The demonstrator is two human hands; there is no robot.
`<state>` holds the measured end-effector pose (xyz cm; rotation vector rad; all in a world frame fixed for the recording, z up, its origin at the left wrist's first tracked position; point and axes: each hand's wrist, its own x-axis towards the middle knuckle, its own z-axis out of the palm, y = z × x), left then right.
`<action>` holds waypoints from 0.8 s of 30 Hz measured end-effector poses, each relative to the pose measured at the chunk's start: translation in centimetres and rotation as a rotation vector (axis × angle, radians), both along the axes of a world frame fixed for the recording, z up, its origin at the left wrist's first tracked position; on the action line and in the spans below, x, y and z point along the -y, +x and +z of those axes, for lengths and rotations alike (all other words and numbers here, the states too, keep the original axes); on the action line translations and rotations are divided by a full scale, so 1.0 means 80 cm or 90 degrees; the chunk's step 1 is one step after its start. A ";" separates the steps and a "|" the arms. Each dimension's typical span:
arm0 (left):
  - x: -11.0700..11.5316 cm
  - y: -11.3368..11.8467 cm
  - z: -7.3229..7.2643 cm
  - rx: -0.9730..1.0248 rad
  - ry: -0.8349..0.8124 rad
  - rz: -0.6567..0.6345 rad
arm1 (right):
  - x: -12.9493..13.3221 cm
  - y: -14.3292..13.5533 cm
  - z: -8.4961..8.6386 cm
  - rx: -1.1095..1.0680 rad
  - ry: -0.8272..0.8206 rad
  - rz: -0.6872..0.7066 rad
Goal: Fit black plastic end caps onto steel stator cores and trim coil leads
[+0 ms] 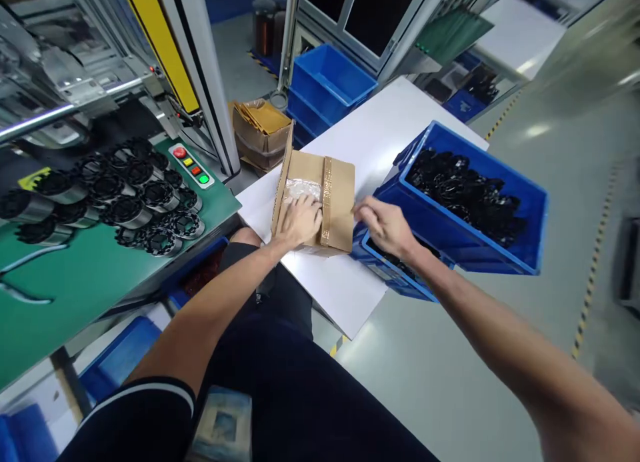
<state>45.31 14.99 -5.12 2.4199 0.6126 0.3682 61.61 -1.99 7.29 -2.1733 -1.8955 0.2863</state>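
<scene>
A cardboard box (341, 205) with a strip of brown tape (327, 202) down its top sits on the white table (370, 125). One flap stands up along its left side. My left hand (303, 221) rests on the box, fingers stretched over its top beside the tape, near a patch of clear plastic (303, 187). At the right edge of the box is my right hand (383, 225), fingers curled closed. Whether it pinches the box edge or something small is hidden.
Right of the box, a blue crate (500, 262) of black parts is stacked over another blue crate (400, 275). Metal-and-black ring parts (125, 209) stand on the green bench (100, 289) at left, by a button panel (191, 165). Blue bins (330, 82) stand behind the table.
</scene>
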 end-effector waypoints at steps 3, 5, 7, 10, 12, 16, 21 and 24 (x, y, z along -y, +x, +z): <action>0.039 0.022 -0.006 0.057 -0.063 0.033 | -0.036 0.053 0.044 0.060 0.011 -0.071; 0.059 0.028 -0.010 0.093 -0.101 0.030 | -0.083 0.095 0.068 0.092 -0.037 -0.064; 0.070 0.026 -0.013 0.123 -0.128 0.000 | -0.144 0.136 0.081 0.124 -0.106 -0.048; 0.070 0.018 -0.015 0.154 -0.147 -0.062 | -0.241 0.184 0.085 0.193 -0.198 -0.082; 0.065 0.014 -0.015 0.165 -0.151 -0.099 | -0.294 0.202 0.077 0.236 -0.254 -0.116; 0.066 0.013 -0.012 0.167 -0.139 -0.169 | -0.354 0.201 0.035 0.273 -0.351 -0.127; 0.081 0.013 -0.004 0.148 -0.093 -0.341 | -0.375 0.193 -0.002 0.268 -0.428 -0.107; 0.080 0.012 -0.001 0.123 -0.082 -0.355 | -0.364 0.211 0.028 0.278 -0.373 -0.134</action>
